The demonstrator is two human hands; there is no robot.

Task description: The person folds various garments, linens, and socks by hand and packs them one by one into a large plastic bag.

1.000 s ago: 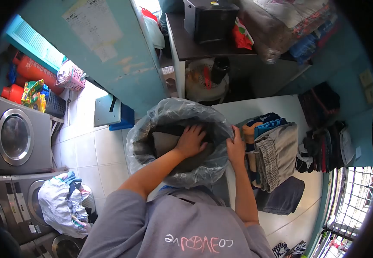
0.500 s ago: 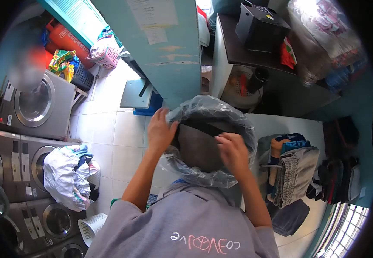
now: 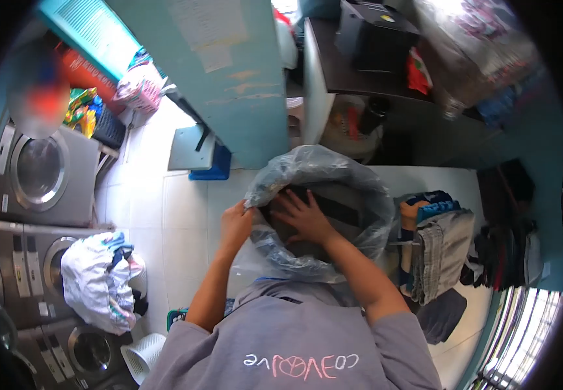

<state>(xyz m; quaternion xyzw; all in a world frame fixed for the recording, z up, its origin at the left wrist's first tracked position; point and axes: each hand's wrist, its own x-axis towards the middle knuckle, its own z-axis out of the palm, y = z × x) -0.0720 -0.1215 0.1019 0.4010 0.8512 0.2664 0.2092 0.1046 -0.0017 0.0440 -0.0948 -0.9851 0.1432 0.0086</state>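
A clear plastic bag (image 3: 364, 244) stands wide open in front of me, with dark and grey folded clothes (image 3: 336, 211) inside. My left hand (image 3: 237, 224) is closed on the bag's left rim. Inside the bag, my right hand (image 3: 304, 218) lies with fingers spread on the clothes near the left side. Right of the bag, a stack of folded clothes (image 3: 447, 250) rests on the white table (image 3: 434, 177), with grey trousers on top.
Washing machines (image 3: 41, 170) line the left side, with a pile of white laundry (image 3: 99, 283) before them. A blue bin (image 3: 213, 162) is beyond the bag. A black box (image 3: 375, 39) sits on the dark desk. More clothes (image 3: 505, 253) are at the right.
My left hand has gone from the clothes to the bag's left rim and closed on it. My right hand has left the right rim and now lies spread on the clothes inside.
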